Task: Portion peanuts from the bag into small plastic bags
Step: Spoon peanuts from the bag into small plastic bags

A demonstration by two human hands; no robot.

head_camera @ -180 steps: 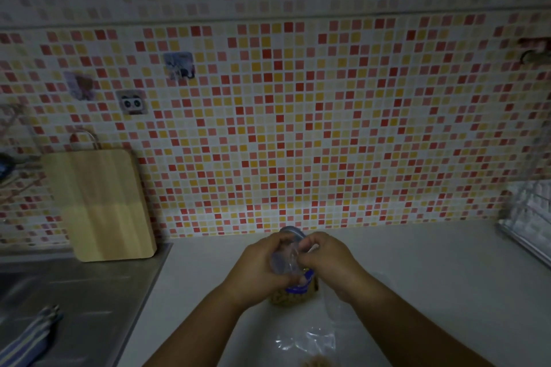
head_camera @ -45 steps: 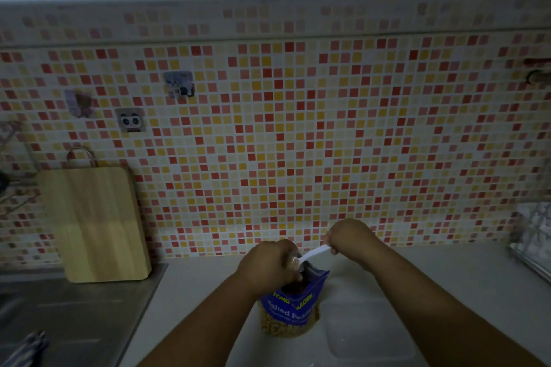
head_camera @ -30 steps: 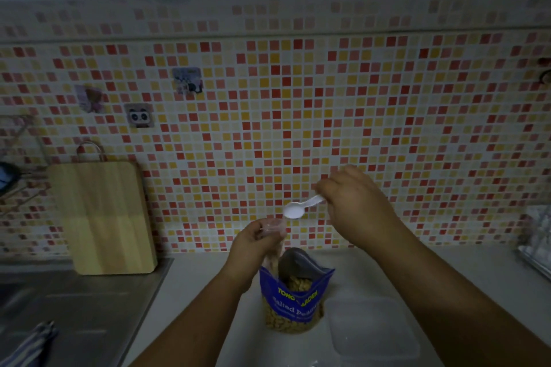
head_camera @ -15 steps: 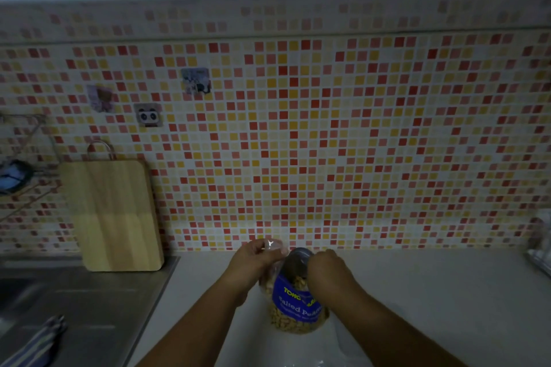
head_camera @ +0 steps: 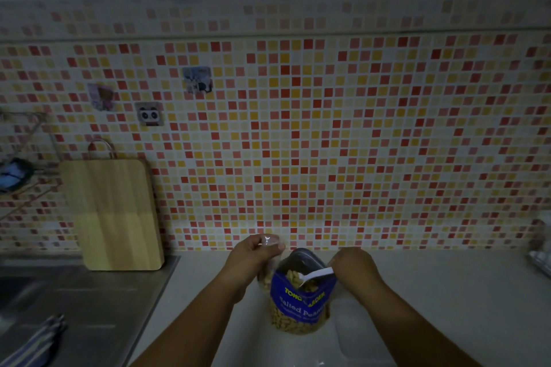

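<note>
A blue salted-peanut bag (head_camera: 299, 301) stands upright and open on the pale counter (head_camera: 432, 283), peanuts showing through its clear lower part. My right hand (head_camera: 353, 267) holds a white plastic spoon (head_camera: 316, 275) whose bowl rests among the peanuts at the bag's mouth. My left hand (head_camera: 252, 262) grips a small clear plastic bag (head_camera: 268, 259) just left of the peanut bag, its open top above my fingers and some peanuts inside it.
A wooden cutting board (head_camera: 113, 214) leans on the tiled wall at the left, above a steel sink (head_camera: 74, 307) with a striped cloth (head_camera: 32, 345). A clear plastic lid or tray (head_camera: 363, 331) lies right of the bag. A dish rack (head_camera: 539, 256) sits at the right edge.
One second ago my right hand held the spoon high above the small bag; it has come down and the spoon now sits in the peanut bag's mouth. My left hand lowered beside it.
</note>
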